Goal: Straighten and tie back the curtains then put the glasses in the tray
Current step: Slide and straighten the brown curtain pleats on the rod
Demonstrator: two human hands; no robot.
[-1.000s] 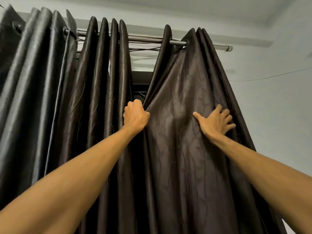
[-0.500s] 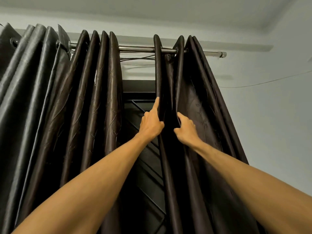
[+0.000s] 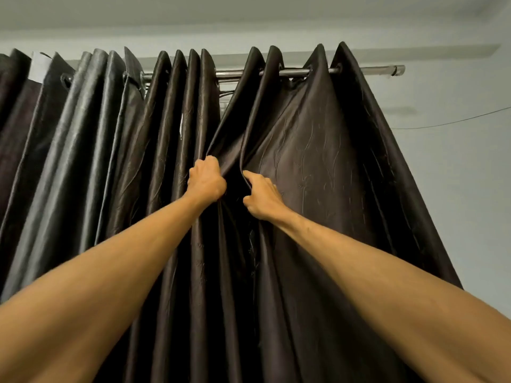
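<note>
Dark brown curtains hang from a metal rod [image 3: 370, 69] by eyelets. The right curtain panel [image 3: 318, 150] is spread wide; the left panels [image 3: 116, 139] hang in tight folds. My left hand [image 3: 206, 181] grips the right panel's inner edge in a fist, right against the left panels. My right hand [image 3: 262, 196] has its fingers curled round a fold of the same panel, just to the right of the left hand. No glasses or tray are in view.
A pale wall [image 3: 456, 175] lies to the right of the curtains, with a thin wire [image 3: 453, 122] strung across it. The ceiling [image 3: 249, 9] is close above the rod. A white label [image 3: 40, 68] shows on a curtain top at the far left.
The gap that showed the dark window grille has closed: my left hand pulled the right panel's edge leftward and closed into a fist. The panel spread wide again along the rod.
</note>
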